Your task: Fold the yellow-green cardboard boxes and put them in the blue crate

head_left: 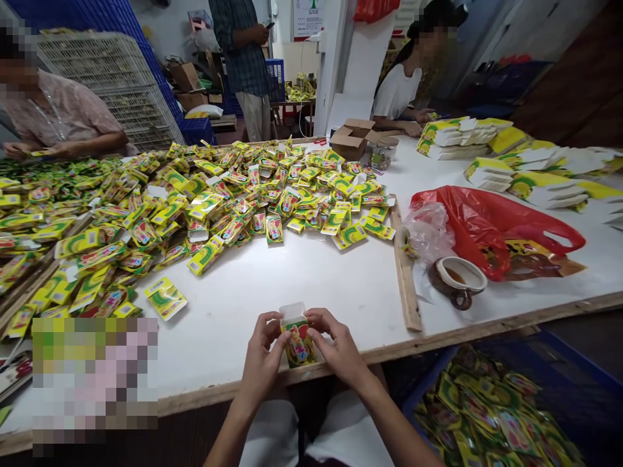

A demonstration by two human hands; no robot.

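Note:
Between my two hands, close to the table's near edge, a small printed carton (298,344) stands with its white top flap raised. My left hand (267,347) grips its left side between thumb and fingers. On the other side, my right hand (338,340) pinches the right edge near the top. What is inside the carton cannot be seen. A single yellow-green carton (165,298) lies flat to the left, apart from a wide heap of similar small cartons (228,201) beyond my hands.
A wooden strip (406,279) borders the work area on the right. Past it are a brown mug (457,280), a red plastic bag (496,220) and stacks of flat cartons (540,178). A blue crate (574,363) of packets sits below right. Other people are around the table.

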